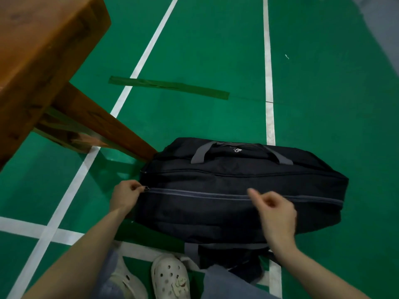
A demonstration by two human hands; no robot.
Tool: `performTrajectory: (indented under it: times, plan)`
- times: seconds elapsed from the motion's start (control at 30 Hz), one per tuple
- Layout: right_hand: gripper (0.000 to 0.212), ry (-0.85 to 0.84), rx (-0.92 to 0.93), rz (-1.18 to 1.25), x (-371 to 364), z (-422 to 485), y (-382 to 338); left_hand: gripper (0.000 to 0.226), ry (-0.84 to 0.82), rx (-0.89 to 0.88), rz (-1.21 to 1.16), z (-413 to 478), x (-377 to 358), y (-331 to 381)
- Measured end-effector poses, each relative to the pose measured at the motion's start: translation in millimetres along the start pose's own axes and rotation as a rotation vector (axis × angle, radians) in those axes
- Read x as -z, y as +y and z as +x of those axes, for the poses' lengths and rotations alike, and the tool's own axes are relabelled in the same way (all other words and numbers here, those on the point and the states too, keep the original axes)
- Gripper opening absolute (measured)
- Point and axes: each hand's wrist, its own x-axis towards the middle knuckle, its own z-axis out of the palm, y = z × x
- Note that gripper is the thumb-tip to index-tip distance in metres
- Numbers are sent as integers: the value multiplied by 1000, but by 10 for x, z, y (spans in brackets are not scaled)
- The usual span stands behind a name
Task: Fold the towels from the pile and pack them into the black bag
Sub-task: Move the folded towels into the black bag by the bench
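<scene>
— Lying low in the frame, centre right, the black bag [237,190] sits on the green floor [205,50], its grey zip line [216,194] shut along its length.

— And the hands?

— The left hand [125,196] pinches the zip pull [146,188] at the bag's left end. The right hand [277,214] hangs over the bag, blurred, fingers loosely curled, forefinger out, holding nothing.

— Anything near?

— A wooden bench [43,61] fills the upper left; its leg touches the bag's corner. White clogs [169,277] show at the bottom.
</scene>
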Motion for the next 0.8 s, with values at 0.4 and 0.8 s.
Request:
performTrajectory:
  times: [0.4, 0.8]
  plan:
    - [57, -588, 1062, -973, -1883, -226, -660, 10, -117, -146, -222, -76, 499, -41]
    - [23, -420, 981, -693, -1734, -137, -612, 19, -27, -50, -217, 83, 302, 0]
